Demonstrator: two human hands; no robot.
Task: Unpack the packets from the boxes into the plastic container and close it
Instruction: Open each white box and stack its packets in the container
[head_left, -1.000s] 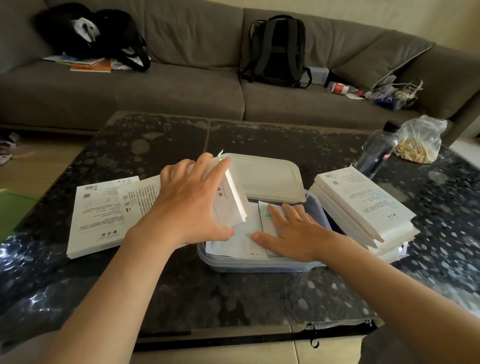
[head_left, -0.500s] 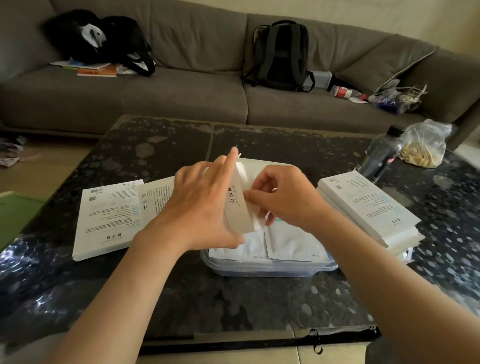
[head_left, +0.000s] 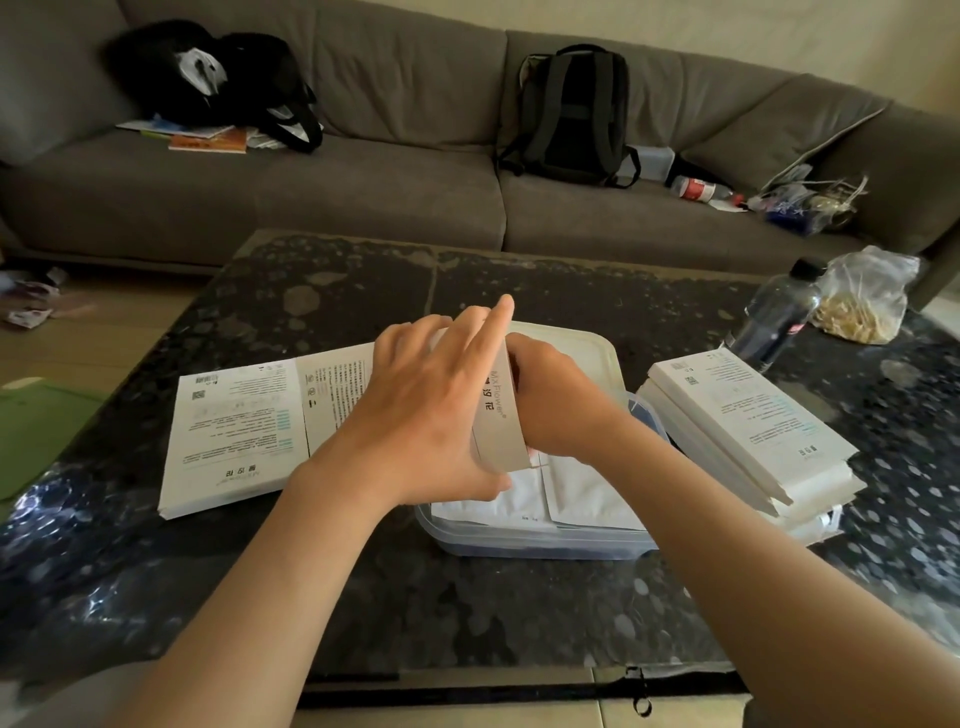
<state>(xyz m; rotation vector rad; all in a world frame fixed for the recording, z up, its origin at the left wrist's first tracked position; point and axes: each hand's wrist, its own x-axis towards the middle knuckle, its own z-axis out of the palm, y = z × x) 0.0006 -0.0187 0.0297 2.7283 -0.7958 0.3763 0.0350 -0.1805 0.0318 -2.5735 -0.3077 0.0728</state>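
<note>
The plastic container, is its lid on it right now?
No, the lid lies behind the container, whose open top shows white packets.

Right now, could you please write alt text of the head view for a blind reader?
A person's left hand grips a white box over an open plastic container of white packets; the right hand is beside the box, fingers hidden. On the dark table, flat boxes lie left, stacked boxes right, the lid behind.

Dark speckled table is carrying: flattened white boxes lying side by side at left; plastic container sitting at centre, its lid lying just behind; stack of white boxes resting just beside it at right; dark bottle and clear plastic bag sitting together at far right.
</note>
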